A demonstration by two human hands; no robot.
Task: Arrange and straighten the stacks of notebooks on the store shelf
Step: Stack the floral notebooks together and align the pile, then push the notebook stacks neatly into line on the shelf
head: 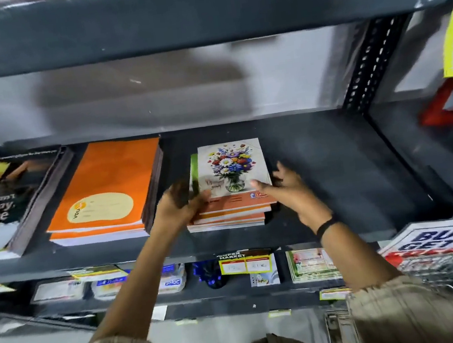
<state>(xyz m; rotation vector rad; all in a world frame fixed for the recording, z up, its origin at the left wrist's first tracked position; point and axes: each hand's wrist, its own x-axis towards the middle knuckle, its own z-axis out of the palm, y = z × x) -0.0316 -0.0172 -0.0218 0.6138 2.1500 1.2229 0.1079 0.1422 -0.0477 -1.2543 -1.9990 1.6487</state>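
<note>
Left hand (179, 203) grips the flower-cover notebook stack (229, 191) mid-shelf (333, 163) by its left edge while the right hand (284, 185) sits open against the other side, probably squaring up those fanned-out edges.

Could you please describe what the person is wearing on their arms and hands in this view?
Both hands are bare, with no gloves or rings visible. The left hand has nothing on its wrist. The right hand has a thin black band around the wrist. Both forearms are uncovered, with loose, crinkled beige sleeves pushed up and bunched towards the elbows.
</note>
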